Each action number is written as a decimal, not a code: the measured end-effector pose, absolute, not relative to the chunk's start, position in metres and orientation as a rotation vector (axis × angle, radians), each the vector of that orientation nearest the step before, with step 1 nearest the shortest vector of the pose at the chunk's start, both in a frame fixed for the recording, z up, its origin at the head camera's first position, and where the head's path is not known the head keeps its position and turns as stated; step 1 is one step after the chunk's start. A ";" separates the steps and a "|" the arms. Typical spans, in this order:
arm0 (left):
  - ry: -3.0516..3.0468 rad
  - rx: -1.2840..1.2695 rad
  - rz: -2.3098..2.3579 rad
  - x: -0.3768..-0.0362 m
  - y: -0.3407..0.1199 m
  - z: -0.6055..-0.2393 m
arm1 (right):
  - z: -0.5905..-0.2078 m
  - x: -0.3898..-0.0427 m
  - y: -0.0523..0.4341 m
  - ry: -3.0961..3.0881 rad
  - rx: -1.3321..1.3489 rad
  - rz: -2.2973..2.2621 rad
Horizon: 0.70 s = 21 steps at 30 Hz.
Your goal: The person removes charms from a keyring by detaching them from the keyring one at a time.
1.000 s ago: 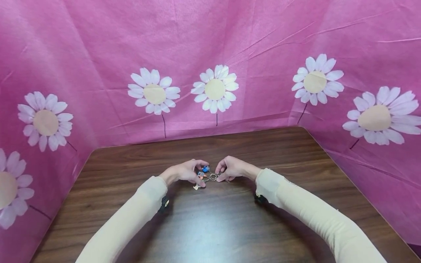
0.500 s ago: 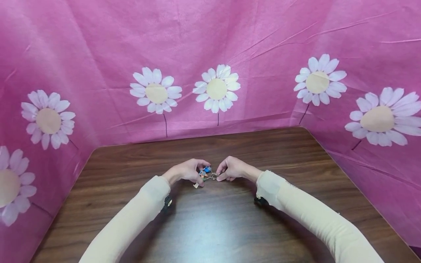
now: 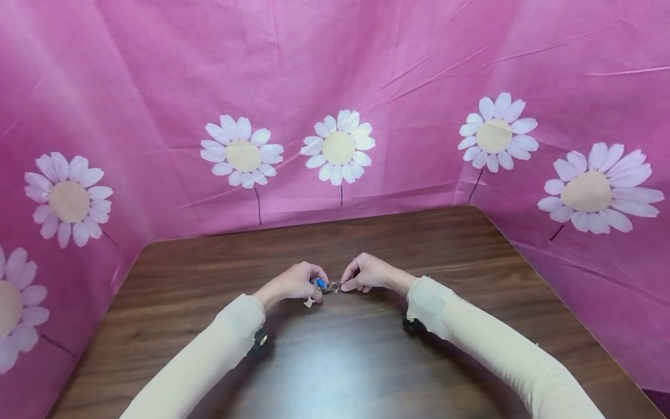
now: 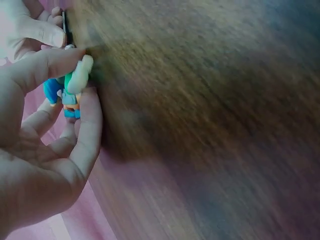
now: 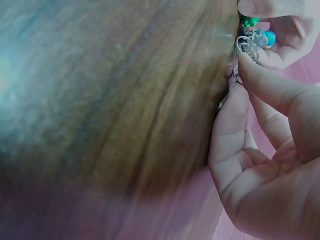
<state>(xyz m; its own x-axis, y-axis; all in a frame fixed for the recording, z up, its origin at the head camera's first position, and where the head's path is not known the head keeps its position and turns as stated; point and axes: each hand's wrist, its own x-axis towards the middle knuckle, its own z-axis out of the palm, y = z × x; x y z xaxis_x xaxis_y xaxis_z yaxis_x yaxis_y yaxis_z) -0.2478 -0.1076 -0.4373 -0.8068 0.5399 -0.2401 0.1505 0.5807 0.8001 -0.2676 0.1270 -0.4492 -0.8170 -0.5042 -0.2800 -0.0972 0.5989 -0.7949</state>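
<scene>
Both hands meet over the middle of a dark wooden table (image 3: 335,361). My left hand (image 3: 295,283) pinches a small toy-figure keychain (image 3: 319,284), coloured blue, green and cream; in the left wrist view the figure (image 4: 70,92) sits between thumb and fingers. My right hand (image 3: 366,273) pinches the metal key ring (image 3: 333,287) joined to the figure. In the right wrist view the ring (image 5: 244,44) shows at my fingertips, with the left hand (image 5: 280,30) just beyond it. Both forearms wear cream sleeves.
A pink cloth with white daisies (image 3: 337,145) walls the table at the back and on both sides. The wooden top (image 4: 210,100) stretches toward me between my arms. Dark wrist-camera straps (image 3: 413,325) sit under each sleeve.
The hands have drawn closer together and dropped slightly toward the table. The left fingers have curled more tightly over the figure, hiding most of it. The head view shifted a little.
</scene>
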 end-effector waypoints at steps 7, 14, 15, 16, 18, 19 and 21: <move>2.092 0.418 1.384 -0.247 -0.117 -0.432 | -0.448 -0.266 0.133 2.259 -0.434 -1.226; 1.996 0.389 1.430 -0.241 -0.121 -0.426 | -0.436 -0.256 0.136 2.094 -0.543 -1.377; 1.979 0.390 1.437 -0.238 -0.121 -0.425 | -0.433 -0.255 0.136 2.032 -0.539 -1.433; 1.961 0.392 1.445 -0.236 -0.121 -0.423 | -0.431 -0.253 0.136 1.971 -0.535 -1.487; 1.929 0.401 1.462 -0.230 -0.122 -0.418 | -0.426 -0.250 0.136 1.847 -0.533 -1.579; 1.909 0.401 1.473 -0.227 -0.123 -0.415 | -0.423 -0.248 0.135 1.795 -0.537 -1.613; 1.885 0.421 1.491 -0.221 -0.125 -0.409 | -0.419 -0.245 0.134 1.730 -0.550 -1.654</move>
<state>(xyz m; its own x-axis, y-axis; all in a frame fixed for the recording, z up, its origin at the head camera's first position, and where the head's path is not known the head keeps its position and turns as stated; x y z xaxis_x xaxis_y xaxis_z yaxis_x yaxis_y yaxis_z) -0.2205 -0.1252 -0.4086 -0.7113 0.6294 -0.3129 -0.1593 0.2892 0.9439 -0.2451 0.1344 -0.4193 -0.6847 -0.7065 -0.1788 0.1470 0.1063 -0.9834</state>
